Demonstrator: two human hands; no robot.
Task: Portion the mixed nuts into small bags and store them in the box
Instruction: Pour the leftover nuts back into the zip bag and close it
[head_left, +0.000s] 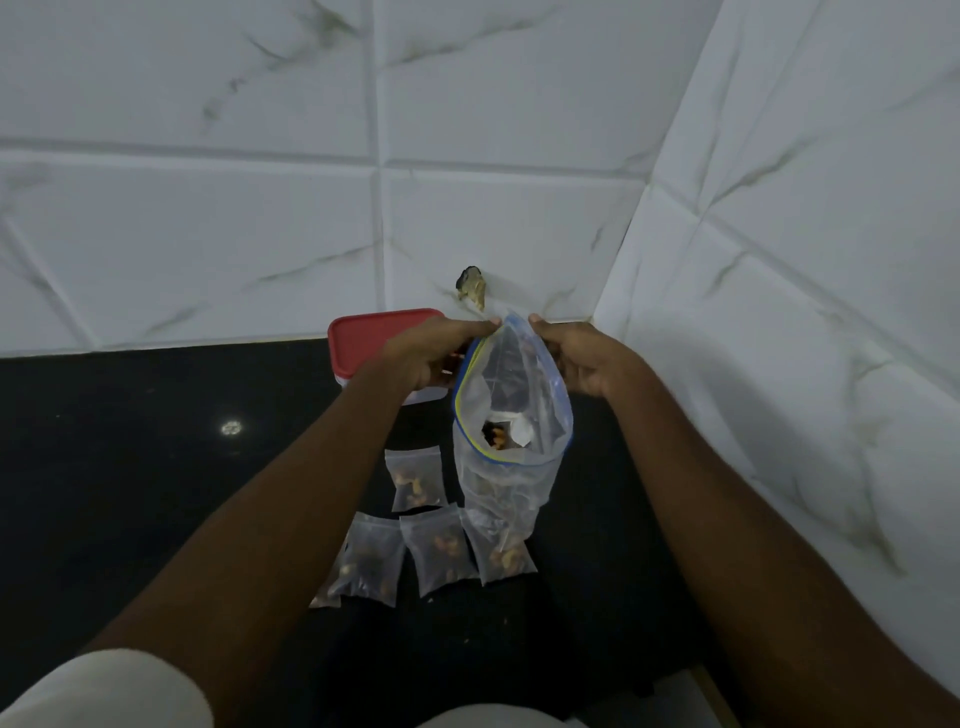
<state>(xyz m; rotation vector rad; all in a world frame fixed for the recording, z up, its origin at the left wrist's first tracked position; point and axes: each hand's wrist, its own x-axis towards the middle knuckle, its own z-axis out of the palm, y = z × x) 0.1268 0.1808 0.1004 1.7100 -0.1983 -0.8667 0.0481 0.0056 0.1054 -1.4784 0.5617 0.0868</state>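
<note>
A large clear zip bag (511, 415) with a blue and yellow seal hangs above the black counter, its mouth gaping toward me, a few nuts at its bottom. My left hand (431, 353) pinches the top edge on the left side, and my right hand (582, 358) pinches it on the right. Below the bag lie several small clear bags of nuts (418, 478), flat on the counter in a loose cluster. A box with a red lid (363, 338) stands behind my left hand, partly hidden by it.
The black counter (156, 441) meets white marble-look tiled walls (234, 234) at the back and on the right, forming a corner. A small dark chipped spot (471, 288) marks the back wall just above the hands.
</note>
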